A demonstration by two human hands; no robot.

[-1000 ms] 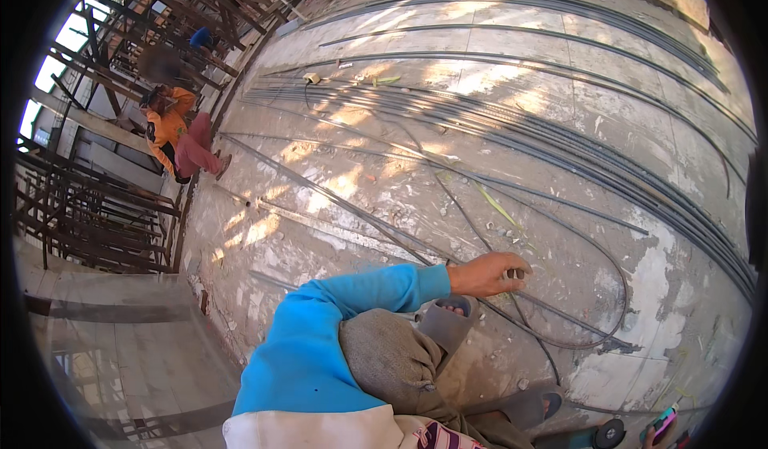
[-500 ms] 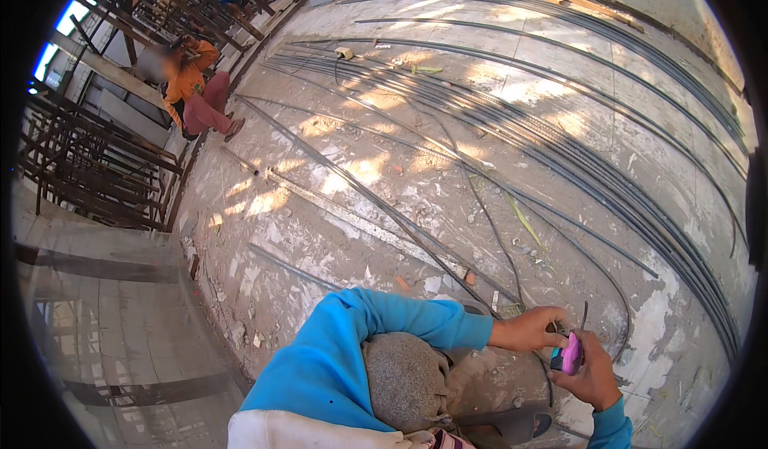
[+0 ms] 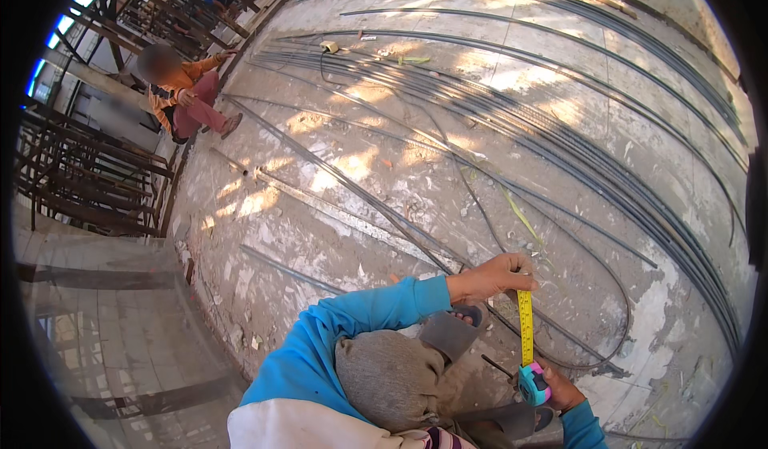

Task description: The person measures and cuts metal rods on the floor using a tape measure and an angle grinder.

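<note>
Your left hand pinched the yellow blade; below it, your right hand gripped the tape case. Likely blade-out step; next move probably needed tension.

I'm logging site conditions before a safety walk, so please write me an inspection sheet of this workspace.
Surface: dusty concrete-like floor, with pale patches and sunlit spots.
Job's things: tape measure, its yellow blade drawn out.
Clutter: bundled long rods, looser rods around them, a green strip, scattered debris.
Grips: left grip holds the blade's free end; right grip holds the case.
Cables: a thin dark line crosses the rods; cable or wire, cannot tell.
Surroundings: a person in orange low at the floor's edge; dark framework on the left.
</note>
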